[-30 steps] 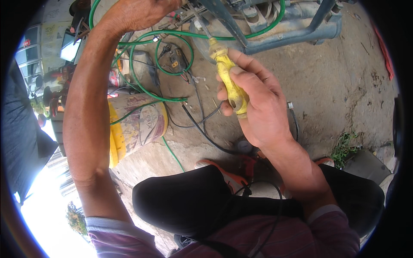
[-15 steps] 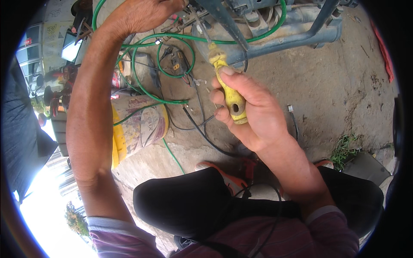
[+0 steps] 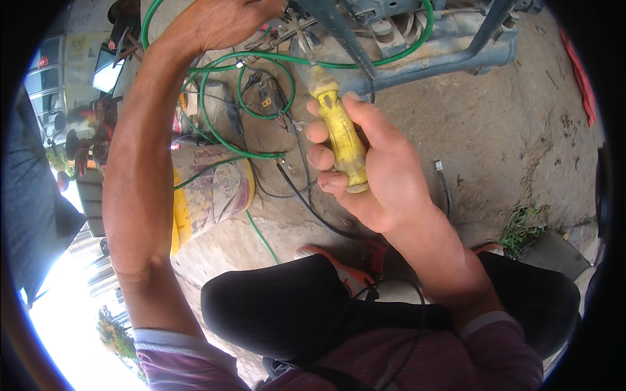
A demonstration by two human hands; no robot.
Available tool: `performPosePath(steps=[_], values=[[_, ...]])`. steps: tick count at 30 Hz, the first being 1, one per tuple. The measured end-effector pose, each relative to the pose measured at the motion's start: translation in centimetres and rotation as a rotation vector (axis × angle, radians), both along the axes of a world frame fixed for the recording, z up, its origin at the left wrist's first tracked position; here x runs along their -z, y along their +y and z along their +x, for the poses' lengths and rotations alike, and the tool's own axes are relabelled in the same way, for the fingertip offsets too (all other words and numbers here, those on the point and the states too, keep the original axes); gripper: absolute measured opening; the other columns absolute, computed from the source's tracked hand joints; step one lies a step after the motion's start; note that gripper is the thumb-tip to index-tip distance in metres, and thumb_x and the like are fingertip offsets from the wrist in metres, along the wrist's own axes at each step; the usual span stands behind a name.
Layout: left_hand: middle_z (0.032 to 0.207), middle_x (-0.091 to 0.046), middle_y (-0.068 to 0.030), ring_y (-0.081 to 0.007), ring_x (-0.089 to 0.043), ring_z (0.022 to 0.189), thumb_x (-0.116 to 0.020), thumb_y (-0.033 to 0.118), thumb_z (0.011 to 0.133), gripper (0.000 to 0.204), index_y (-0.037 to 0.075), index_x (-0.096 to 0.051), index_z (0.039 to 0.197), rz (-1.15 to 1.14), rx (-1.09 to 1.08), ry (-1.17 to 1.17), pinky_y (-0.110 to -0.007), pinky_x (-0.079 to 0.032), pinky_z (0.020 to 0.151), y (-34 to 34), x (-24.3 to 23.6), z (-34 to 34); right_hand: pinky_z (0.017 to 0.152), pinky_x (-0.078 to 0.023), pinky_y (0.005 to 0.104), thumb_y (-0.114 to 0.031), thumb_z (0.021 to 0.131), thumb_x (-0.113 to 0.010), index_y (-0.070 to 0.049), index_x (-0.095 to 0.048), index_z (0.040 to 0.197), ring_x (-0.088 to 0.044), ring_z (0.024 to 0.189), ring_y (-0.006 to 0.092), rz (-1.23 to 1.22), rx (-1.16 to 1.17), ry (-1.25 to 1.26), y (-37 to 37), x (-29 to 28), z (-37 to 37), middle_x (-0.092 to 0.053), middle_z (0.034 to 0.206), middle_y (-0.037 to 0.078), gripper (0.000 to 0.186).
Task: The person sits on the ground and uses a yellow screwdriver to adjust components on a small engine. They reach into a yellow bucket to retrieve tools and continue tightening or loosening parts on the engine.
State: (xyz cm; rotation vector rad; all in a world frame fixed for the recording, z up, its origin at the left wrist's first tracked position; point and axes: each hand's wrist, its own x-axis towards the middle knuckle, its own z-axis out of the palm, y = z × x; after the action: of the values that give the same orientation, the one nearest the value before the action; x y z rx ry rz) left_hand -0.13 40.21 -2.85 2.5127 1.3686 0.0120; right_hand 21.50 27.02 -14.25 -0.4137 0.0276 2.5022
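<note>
My right hand point(image 3: 385, 166) is closed round the worn yellow handle of a screwdriver point(image 3: 342, 140). The screwdriver's shaft points up and away, toward the grey-blue metal frame point(image 3: 339, 32) of a machine; its tip is hard to make out among the parts there. At the upper left, my left hand point(image 3: 231, 23) reaches to the metalwork beside the shaft. Its fingers are mostly hidden or cut off by the top edge of the picture. A green hose point(image 3: 391, 60) crosses in front of the frame, close to the shaft.
A yellow and white bucket point(image 3: 212, 189) stands under my left forearm. Loops of green hose and black cables point(image 3: 300, 192) lie on the concrete floor, with a dark electrical part point(image 3: 270, 98) among them. A short cable end point(image 3: 440, 166) lies to the right, near some weeds point(image 3: 521, 228).
The screwdriver handle has turned in my right hand, so the hole in it no longer shows. My right fingers have shifted round the handle. My left hand has hardly moved.
</note>
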Motion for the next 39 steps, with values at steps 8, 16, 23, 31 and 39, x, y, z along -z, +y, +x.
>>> performPosePath(steps=[8, 16, 23, 31, 39], values=[[0.110, -0.068, -0.0165, -0.0309, -0.065, 0.107, -0.054, 0.013, 0.099, 0.023, 0.001, -0.068, 0.112, -0.041, -0.038, -0.034, -0.042, -0.051, 0.096, 0.1, 0.0, 0.3, 0.058, -0.046, 0.0250, -0.043, 0.106, -0.056, -0.007, -0.061, 0.120, -0.057, 0.077, 0.0110, -0.027, -0.010, -0.065, 0.4, -0.1, -0.1, -0.064, 0.094, 0.000, 0.039], [0.111, -0.068, -0.0174, -0.0312, -0.064, 0.108, -0.054, 0.015, 0.100, 0.024, 0.001, -0.067, 0.114, -0.024, -0.010, -0.037, -0.043, -0.051, 0.096, 0.0, -0.1, 0.1, 0.056, -0.047, 0.0245, -0.042, 0.106, -0.057, -0.007, -0.063, 0.118, -0.058, 0.072, 0.0108, -0.010, -0.048, 0.071, 1.3, 0.5, 0.4, -0.064, 0.093, 0.000, 0.037], [0.118, -0.069, -0.0175, -0.0312, -0.064, 0.112, -0.059, 0.013, 0.096, 0.030, 0.004, -0.069, 0.123, -0.071, -0.065, 0.017, -0.042, -0.051, 0.100, -0.7, -0.8, 0.6, 0.056, -0.048, 0.0246, -0.036, 0.103, -0.065, -0.008, -0.065, 0.114, -0.059, 0.072, 0.0104, -0.019, -0.026, 0.033, 1.1, 0.8, -0.1, -0.065, 0.092, 0.000, 0.030], [0.121, -0.070, -0.0166, -0.0315, -0.065, 0.113, -0.063, 0.003, 0.092, 0.034, 0.005, -0.070, 0.126, -0.114, -0.025, -0.011, -0.043, -0.052, 0.102, 0.3, -0.3, -0.6, 0.064, -0.048, 0.0268, -0.043, 0.108, -0.054, -0.007, -0.064, 0.120, -0.060, 0.072, 0.0117, 0.118, -0.021, -0.154, 0.9, 0.4, -0.2, -0.065, 0.093, 0.000, 0.040], [0.119, -0.072, -0.0164, -0.0306, -0.066, 0.114, -0.061, 0.002, 0.093, 0.032, 0.006, -0.071, 0.124, -0.080, -0.037, 0.040, -0.041, -0.052, 0.103, 0.4, -0.1, -0.8, 0.057, -0.047, 0.0274, -0.042, 0.108, -0.053, -0.006, -0.063, 0.120, -0.058, 0.071, 0.0129, -0.018, -0.079, 0.050, 1.6, 0.6, 0.0, -0.064, 0.091, 0.001, 0.040]])
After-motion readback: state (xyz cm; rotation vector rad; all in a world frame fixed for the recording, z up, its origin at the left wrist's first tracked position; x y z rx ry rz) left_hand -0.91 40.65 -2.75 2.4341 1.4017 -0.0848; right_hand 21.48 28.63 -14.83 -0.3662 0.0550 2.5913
